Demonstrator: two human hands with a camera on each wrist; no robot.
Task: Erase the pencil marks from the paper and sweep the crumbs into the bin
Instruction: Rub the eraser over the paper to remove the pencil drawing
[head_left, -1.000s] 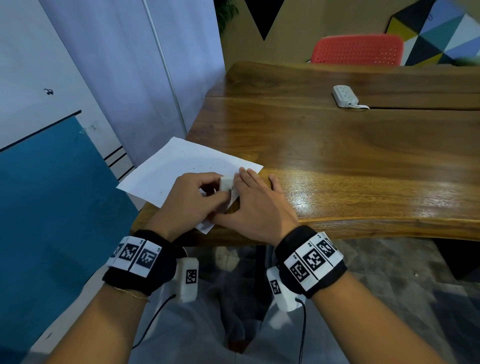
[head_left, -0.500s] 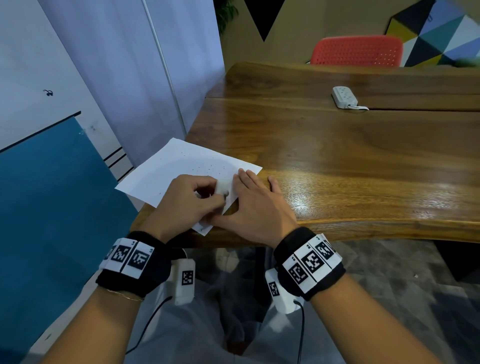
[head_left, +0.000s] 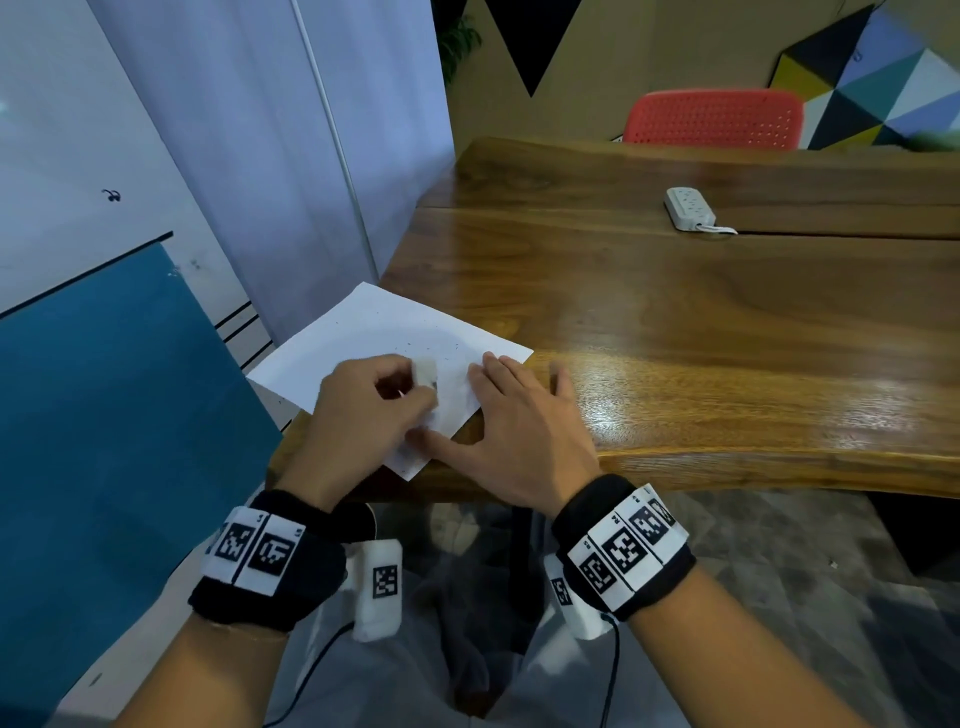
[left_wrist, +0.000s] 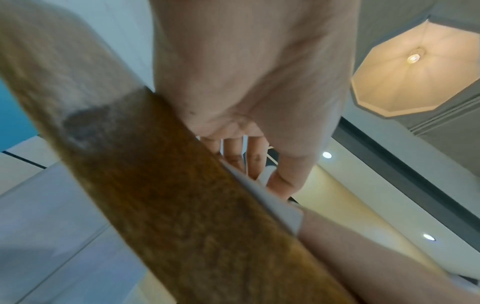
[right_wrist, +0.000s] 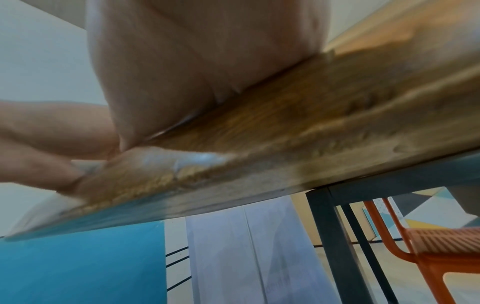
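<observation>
I see the white paper (head_left: 384, 338) lying at the near left corner of the glossy wooden table (head_left: 675, 322), speckled with dark crumbs (head_left: 426, 345). My left hand (head_left: 363, 410) curls around a small white eraser (head_left: 426, 370), pressing it on the sheet. My right hand (head_left: 524, 431) lies flat with fingers spread, pinning the paper's right edge.

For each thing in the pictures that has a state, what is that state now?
paper: flat on the table corner, partly overhanging, dark specks on it
eraser: gripped by the left hand, on the paper
right hand: flat, pressing the paper's edge
power strip: lying on the table
</observation>
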